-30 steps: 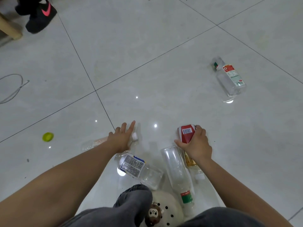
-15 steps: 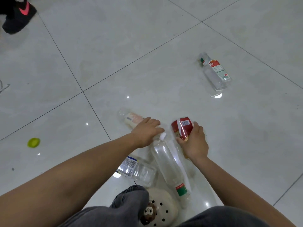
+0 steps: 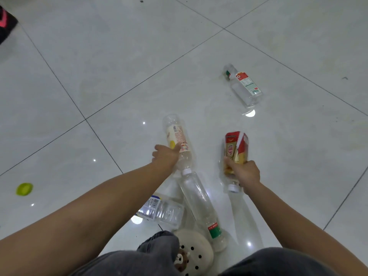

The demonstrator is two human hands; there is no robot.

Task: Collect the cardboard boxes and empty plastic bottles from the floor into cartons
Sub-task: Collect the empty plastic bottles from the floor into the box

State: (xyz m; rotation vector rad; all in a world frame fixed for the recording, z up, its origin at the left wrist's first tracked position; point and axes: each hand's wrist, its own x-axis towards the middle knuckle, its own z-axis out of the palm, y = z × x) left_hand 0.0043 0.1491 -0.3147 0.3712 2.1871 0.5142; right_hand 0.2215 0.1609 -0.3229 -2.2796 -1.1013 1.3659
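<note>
Five plastic bottles in view on a glossy pale-grey tiled floor [image 3: 119, 56] crossed by dark grout lines. Wide bare tile ahead and to both sides, broken only by a small lime-green round bit [image 3: 24, 189] at far left and a black shoe with a pink mark [image 3: 6, 22], cut off by the top-left edge.

Held in the left hand [image 3: 166, 156]: a clear bottle with a cream-and-orange label [image 3: 177, 136]. Thumb across the label, other fingers hidden beneath. Long axis running away from the body, base far, white cap near.

Held in the right hand [image 3: 244, 174]: a clear bottle with a red-and-gold label [image 3: 236, 148]. Fist wrapped round its lower half, base pointing away, white cap toward the body (both held bottles roughly parallel, well apart).

Flat on the tile between the forearms: a long clear bottle with a red-and-green band [image 3: 199, 200], neck probably toward the knees, far end just beside the left bottle's cap. Next to it, half hidden by the left forearm, a squat clear bottle with a blue-and-white label [image 3: 163, 211].

Well apart at upper right: a clear bottle with a red, white and green label [image 3: 244, 86], lying flat, neck to the upper left.

At the bottom edge, both cut off: grey trouser knees [image 3: 159, 255] and a cream perforated slipper with a brown bear charm [image 3: 199, 246].

Impossible to tell whether either held bottle touches the floor.
</note>
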